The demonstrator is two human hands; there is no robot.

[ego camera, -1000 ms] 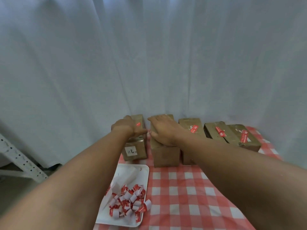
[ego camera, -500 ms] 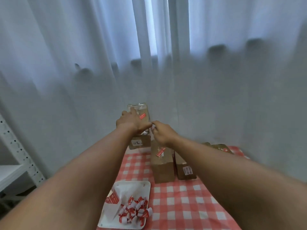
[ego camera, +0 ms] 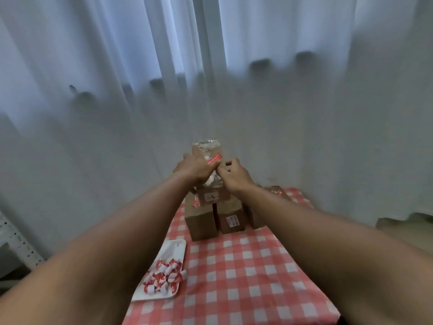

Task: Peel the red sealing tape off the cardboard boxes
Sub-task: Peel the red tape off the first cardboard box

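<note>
A cardboard box [ego camera: 208, 148] is held up in the air above the table, tilted, its face glossy. A strip of red sealing tape [ego camera: 214, 158] crosses that face. My left hand [ego camera: 195, 168] grips the box from the left side. My right hand [ego camera: 234, 177] touches the box's right edge just below the tape, fingers curled; whether it pinches the tape I cannot tell. Several more cardboard boxes [ego camera: 202, 219] stand on the table below, one with red tape [ego camera: 195, 203] on its top corner.
A white tray [ego camera: 174, 250] holds several curled pieces of peeled red tape [ego camera: 164, 276] at the table's left. The red-and-white checked tablecloth [ego camera: 246, 277] covers the table. A white curtain [ego camera: 304, 113] hangs close behind. A metal shelf frame [ego camera: 14, 242] stands at far left.
My left hand lifted one box off the table row and raised it higher. My right hand left the neighbouring box and came to the lifted box's edge. The view tilted upward.
</note>
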